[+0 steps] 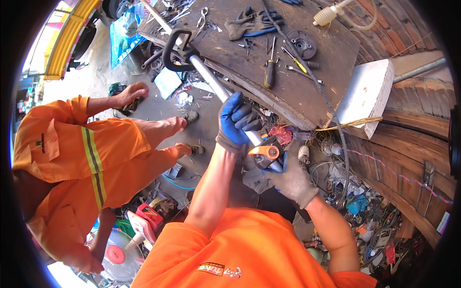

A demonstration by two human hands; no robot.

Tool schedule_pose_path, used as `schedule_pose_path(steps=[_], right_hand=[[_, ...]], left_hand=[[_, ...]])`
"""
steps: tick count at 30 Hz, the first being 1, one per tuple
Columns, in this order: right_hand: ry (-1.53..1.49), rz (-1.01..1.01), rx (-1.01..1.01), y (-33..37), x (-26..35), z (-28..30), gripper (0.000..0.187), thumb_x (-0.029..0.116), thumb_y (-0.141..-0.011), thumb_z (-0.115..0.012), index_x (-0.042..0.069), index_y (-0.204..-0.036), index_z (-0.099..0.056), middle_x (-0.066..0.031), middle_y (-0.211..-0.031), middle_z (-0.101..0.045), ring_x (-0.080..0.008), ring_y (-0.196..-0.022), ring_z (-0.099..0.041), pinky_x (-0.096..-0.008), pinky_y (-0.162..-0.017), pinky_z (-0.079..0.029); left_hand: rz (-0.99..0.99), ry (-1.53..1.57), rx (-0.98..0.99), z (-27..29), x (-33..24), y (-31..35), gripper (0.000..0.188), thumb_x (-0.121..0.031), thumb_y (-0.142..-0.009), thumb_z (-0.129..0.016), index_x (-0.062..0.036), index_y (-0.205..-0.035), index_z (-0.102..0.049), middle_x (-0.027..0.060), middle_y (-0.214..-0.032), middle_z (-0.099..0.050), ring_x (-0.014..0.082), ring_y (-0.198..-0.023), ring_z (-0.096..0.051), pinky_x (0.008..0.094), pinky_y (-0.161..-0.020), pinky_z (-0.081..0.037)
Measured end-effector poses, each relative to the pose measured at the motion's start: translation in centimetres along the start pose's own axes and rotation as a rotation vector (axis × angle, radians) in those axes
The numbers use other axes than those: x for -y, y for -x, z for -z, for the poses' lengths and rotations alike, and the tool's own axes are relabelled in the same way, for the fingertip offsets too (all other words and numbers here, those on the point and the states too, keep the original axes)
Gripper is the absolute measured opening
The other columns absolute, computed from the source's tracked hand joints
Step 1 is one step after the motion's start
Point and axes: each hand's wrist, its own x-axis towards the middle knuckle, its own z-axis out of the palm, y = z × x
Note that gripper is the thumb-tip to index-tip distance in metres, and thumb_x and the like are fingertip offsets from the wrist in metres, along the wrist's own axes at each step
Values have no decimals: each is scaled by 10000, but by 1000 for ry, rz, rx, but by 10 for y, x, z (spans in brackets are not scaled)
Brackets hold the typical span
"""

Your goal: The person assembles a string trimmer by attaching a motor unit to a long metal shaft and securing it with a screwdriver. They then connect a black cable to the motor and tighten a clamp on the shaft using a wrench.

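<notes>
Blue-gloved left hand [236,120] clamps the metal shaft [211,79] leaning off the surface [317,91]; grey-gloved right hand [293,180] apparently closes on the orange-and-black fitting [266,152]. Hold the shaft steady.

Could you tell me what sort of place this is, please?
Probably a small repair workshop. A worn workbench carries screwdrivers and gloves, scrap parts and wires litter the floor, and a fan lies below.

Both forearms rise from the lower edge; the gloved left hand [236,122] is clenched above the curled right hand [292,181].
</notes>
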Motion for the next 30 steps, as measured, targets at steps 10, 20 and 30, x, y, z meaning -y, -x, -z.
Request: schedule_pose_path(steps=[10, 20, 30], right_hand=[[287, 224, -161, 36, 31, 39, 578, 325, -849, -695, -19, -1224, -420, -272, -878, -656, -436, -827, -685, -508, -724, -543], [424, -16, 58, 45, 63, 61, 785, 358, -866, -690, 16, -1458, -305, -251, -1165, -613, -421, -1029, -641, -482, -912, -501], [495, 74, 278, 26, 57, 99, 484, 352, -868, -647, 5, -1166, -487, -291, -991, -645, -445, -960, -655, -517, -827, -520]], left_hand=[[1, 118, 221, -33, 8, -28, 420, -298, -1046, -434, -165, -648, -411, -61, -563, -390, 52, -471, -390, 218, -525, -386], [-136, -83, -437, -61, 27, -24, 493, -426, -1020, -523, -225, -601, -360, -95, -502, -255, 58, -418, -278, 242, -462, -320], [-83, -40, -330, -41, 27, -24, 519, -346, -1061, -427, -219, -568, -326, -94, -480, -229, 55, -400, -256, 234, -488, -310]])
